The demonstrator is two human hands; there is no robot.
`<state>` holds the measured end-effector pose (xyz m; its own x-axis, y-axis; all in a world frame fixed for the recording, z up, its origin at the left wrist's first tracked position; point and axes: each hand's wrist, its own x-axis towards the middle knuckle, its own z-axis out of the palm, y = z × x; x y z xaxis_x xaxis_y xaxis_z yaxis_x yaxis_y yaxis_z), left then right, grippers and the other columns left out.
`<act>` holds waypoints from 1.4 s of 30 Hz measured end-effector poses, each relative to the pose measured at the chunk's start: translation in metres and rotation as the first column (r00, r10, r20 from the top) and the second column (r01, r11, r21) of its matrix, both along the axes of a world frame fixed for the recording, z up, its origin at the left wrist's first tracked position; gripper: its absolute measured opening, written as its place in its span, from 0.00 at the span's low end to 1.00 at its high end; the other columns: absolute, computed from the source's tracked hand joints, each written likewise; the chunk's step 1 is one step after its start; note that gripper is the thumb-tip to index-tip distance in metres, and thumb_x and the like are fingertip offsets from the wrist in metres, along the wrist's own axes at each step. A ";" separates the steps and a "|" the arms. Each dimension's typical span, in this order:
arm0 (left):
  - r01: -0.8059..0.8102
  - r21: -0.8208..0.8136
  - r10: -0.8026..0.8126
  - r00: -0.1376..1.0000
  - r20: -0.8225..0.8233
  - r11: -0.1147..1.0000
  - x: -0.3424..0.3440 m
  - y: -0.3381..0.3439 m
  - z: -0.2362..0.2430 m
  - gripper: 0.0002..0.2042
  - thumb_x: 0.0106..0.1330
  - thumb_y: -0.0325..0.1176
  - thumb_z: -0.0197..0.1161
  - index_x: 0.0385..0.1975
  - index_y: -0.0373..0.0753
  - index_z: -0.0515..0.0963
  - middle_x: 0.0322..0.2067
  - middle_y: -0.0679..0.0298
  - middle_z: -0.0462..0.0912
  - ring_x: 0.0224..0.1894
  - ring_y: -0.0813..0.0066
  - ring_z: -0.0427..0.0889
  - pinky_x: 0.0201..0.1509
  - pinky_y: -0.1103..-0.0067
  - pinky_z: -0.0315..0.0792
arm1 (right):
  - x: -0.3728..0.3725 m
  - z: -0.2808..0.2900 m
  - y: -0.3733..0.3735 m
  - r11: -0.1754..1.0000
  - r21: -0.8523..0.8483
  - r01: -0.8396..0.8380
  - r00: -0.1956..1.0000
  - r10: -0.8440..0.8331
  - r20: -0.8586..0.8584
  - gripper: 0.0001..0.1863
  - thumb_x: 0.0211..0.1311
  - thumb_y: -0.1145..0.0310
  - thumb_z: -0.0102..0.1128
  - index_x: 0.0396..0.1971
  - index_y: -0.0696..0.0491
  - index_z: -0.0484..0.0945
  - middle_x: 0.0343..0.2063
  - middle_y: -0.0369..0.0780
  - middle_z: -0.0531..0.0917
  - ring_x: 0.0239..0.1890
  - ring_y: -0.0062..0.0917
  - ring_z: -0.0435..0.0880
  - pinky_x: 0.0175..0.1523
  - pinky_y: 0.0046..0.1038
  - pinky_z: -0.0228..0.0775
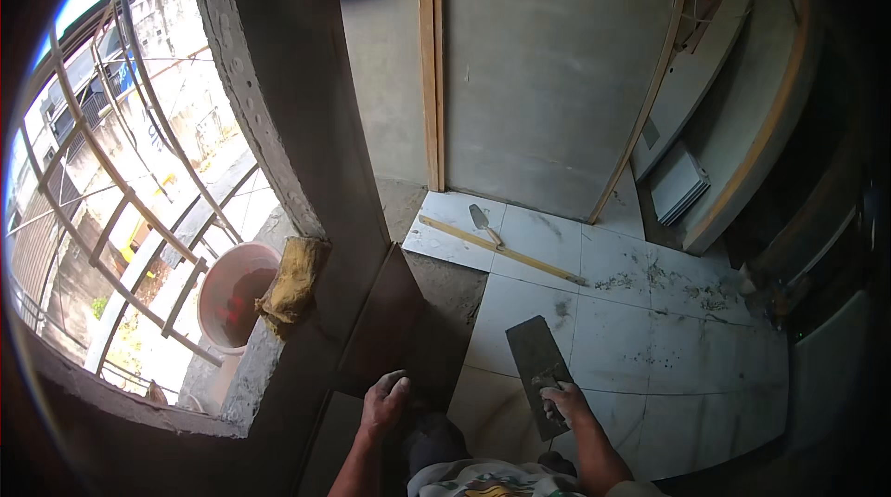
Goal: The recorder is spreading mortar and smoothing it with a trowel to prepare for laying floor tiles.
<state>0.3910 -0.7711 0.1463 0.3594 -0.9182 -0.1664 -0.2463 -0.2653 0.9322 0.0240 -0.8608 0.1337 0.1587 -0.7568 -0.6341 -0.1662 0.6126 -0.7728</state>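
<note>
My right hand [562, 402] grips the handle of a flat rectangular plastering trowel [529, 349], its dark blade angled up and left above the white floor tiles [608, 351]. My left hand [383, 400] hangs near the dark wall below the window opening, its fingers curled in and nothing showing in them. Farther off, a small pointed trowel [480, 218] lies on the tiles with its handle against a long yellow straightedge [501, 250].
A pinkish bucket [209, 297] and a yellow sponge-like block [295, 284] stand at the window sill, beside curved metal bars [139, 209]. Mortar crumbs [687, 288] lie on the tiles at right. Stacked tiles [680, 185] and a long board [691, 79] lean at the back right.
</note>
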 end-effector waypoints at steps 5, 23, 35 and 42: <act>0.093 -0.103 -0.092 0.996 0.021 0.990 0.117 -0.083 0.104 0.19 0.65 0.40 0.54 0.50 0.32 0.73 0.44 0.55 0.80 0.49 0.68 0.77 0.53 0.76 0.69 | 0.114 0.062 -0.068 0.993 -0.119 -0.019 1.000 0.018 -0.006 0.12 0.52 0.62 0.61 0.25 0.55 0.74 0.17 0.35 0.74 0.17 0.17 0.73 0.22 0.21 0.66; 0.221 -0.160 -0.229 0.973 -0.035 0.962 0.130 -0.266 0.152 0.20 0.63 0.41 0.55 0.48 0.31 0.74 0.41 0.52 0.81 0.46 0.66 0.79 0.52 0.76 0.69 | 0.167 0.081 -0.195 0.805 -0.312 0.505 0.860 -0.502 0.098 0.11 0.54 0.62 0.60 0.29 0.54 0.74 0.15 0.34 0.73 0.13 0.18 0.71 0.19 0.22 0.64; 0.148 -0.053 -0.155 0.977 -0.149 0.988 0.112 -0.487 0.021 0.21 0.66 0.44 0.53 0.37 0.28 0.79 0.31 0.55 0.83 0.37 0.69 0.79 0.39 0.76 0.71 | 0.111 0.057 -0.334 0.776 -0.256 0.576 0.792 -0.608 -0.062 0.10 0.54 0.63 0.60 0.25 0.55 0.73 0.13 0.35 0.73 0.12 0.19 0.71 0.17 0.23 0.64; 0.005 0.019 0.004 0.883 -0.469 1.000 0.108 -0.596 -0.023 0.23 0.64 0.46 0.55 0.52 0.35 0.68 0.22 0.62 0.79 0.20 0.79 0.73 0.22 0.83 0.63 | 0.125 0.087 -0.420 0.924 -0.312 0.222 0.885 -0.326 -0.334 0.22 0.52 0.53 0.58 0.27 0.61 0.73 0.16 0.40 0.78 0.18 0.23 0.78 0.23 0.27 0.69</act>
<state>0.4995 -1.3675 0.1230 0.2345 -0.9132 -0.3331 0.2181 -0.2845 0.9335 0.1493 -1.2808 0.2207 -0.2878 -0.8786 -0.3812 -0.3275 0.4643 -0.8229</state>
